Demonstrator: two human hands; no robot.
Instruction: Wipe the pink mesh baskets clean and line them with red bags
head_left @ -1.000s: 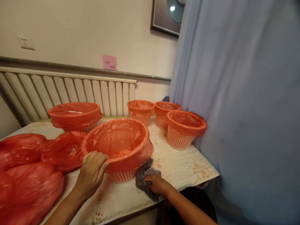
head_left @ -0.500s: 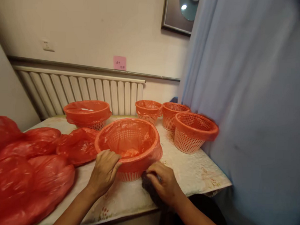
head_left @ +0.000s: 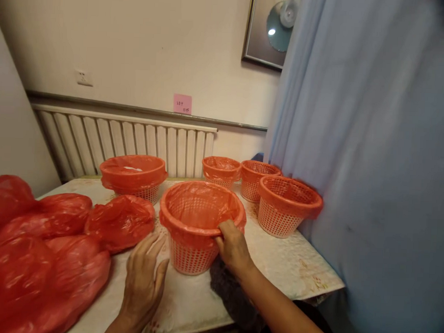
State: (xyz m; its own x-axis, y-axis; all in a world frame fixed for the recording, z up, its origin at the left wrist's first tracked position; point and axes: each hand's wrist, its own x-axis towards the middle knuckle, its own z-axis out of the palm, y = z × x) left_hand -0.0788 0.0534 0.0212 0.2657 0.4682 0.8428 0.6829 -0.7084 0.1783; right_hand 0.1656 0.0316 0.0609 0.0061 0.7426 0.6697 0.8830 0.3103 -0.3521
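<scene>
A round orange-pink plastic basket (head_left: 192,253) is being gripped rim-first by the right hand (head_left: 236,248) — left hand (head_left: 144,276) spread, empty — and could be tipped by lopsided pulling.

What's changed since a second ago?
The left hand let go of the front basket and is open beside it; the right hand left the gray cloth and holds that basket. The basket shifted slightly right. The red bags and other baskets stayed put.
</scene>
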